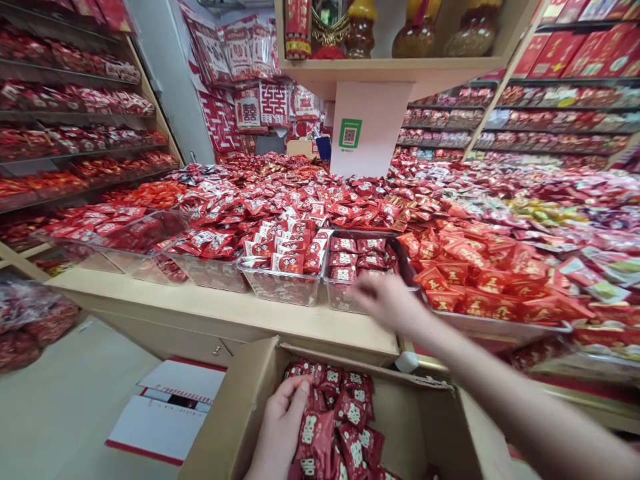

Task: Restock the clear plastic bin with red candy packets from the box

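My left hand (283,421) reaches into an open cardboard box (220,420), thumb and fingers closed at a heap of dark red wrapped candies (353,410) with white double-happiness characters. It appears to grip one of these candies, partly hidden by the fingers. My right hand (383,299), somewhat blurred, is over the front edge of a clear plastic bin (343,297) on the counter. Its fingers are curled closed, and anything in them is hidden. Inside that bin, matching candies (344,259) lie in neat rows.
A neighbouring bin (285,288) holds red-and-white packets; orange-red packets (470,273) fill another at right. The pale counter (200,300) runs between box and bins. A white QR-code sign (370,127) hangs below a shelf (410,67). White-and-red cartons (160,420) lie on the floor.
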Available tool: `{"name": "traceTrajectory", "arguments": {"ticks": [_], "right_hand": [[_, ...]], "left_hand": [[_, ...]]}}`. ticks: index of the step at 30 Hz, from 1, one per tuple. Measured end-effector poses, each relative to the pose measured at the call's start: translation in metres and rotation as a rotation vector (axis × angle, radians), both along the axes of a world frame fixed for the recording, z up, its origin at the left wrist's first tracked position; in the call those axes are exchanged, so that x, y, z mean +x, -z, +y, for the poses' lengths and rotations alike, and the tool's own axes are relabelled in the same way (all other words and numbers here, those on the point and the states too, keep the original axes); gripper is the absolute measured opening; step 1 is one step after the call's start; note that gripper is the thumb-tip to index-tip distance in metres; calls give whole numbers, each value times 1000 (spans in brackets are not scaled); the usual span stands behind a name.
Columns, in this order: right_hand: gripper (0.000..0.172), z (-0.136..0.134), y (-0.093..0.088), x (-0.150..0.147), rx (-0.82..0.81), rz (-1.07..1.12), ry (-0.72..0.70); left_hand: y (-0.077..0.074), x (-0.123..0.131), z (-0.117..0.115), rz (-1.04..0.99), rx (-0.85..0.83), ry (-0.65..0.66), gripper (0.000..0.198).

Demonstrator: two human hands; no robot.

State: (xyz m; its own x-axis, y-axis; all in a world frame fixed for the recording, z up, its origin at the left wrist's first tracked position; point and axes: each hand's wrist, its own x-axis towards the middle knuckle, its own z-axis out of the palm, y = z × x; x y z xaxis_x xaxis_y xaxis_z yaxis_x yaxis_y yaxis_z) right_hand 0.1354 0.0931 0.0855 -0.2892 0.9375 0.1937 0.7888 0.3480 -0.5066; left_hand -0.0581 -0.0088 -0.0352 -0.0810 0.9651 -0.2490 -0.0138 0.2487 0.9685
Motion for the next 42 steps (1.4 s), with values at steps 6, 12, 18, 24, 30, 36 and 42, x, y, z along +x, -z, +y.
{"name": "traceTrajectory", "arguments": {"ticks": [6, 12, 18, 24, 30, 36, 42], "right_hand": [[47, -123, 88, -26, -640, 966, -85], [46, -125, 74, -1, -581, 1203, 84], [33, -133, 69, 4, -623, 1314, 46], [28, -137, 77, 7, -518, 1107, 65], [25, -144, 74, -5, -83, 537, 140], [25, -146, 54, -6, -64, 246, -226], [25, -136, 39, -1, -104, 42, -507]], "left_hand": [[-39, 35, 11, 121, 251, 21, 24], [-55, 55, 3, -106, 145, 291, 29], [-57, 51, -5, -97, 127, 315, 25], [-52, 49, -11, -167, 129, 322, 19], [-46, 59, -20, -462, -65, 156, 32], [-52, 48, -22, -585, -383, 279, 36], [-60, 35, -12, -742, -682, 650, 63]]}}
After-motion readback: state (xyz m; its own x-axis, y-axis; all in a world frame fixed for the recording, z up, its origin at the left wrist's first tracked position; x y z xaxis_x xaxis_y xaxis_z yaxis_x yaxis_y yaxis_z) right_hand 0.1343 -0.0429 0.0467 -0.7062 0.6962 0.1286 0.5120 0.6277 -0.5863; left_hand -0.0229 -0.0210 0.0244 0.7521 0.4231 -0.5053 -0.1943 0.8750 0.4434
